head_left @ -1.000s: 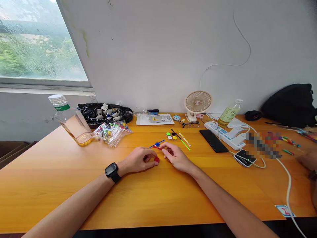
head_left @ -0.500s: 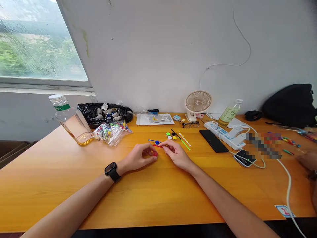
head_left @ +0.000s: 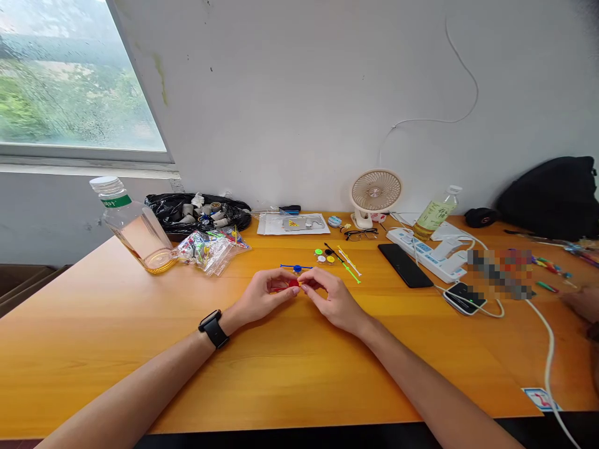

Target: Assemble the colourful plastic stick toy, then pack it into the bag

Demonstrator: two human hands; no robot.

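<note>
My left hand is closed on a small red round plastic piece, held between thumb and fingers just above the table. Thin red plastic, perhaps a stick, shows under the left fingers, partly hidden. From the other side my right hand pinches at the right edge of the red piece, its fingertips almost meeting the left ones. Right behind the fingers lies a blue stick with a blue round piece at its middle. Several coloured discs and thin plastic sticks lie beyond my right hand.
A clear bag of small parts and a large bottle stand at the left. Rightward are a black phone, a power strip, a fan and glasses. Another person's hand rests at the far right.
My right hand has brought the red stick leftward to the red round piece in my left hand. The stick now shows mostly under the left fingers. The blue piece lies still.
</note>
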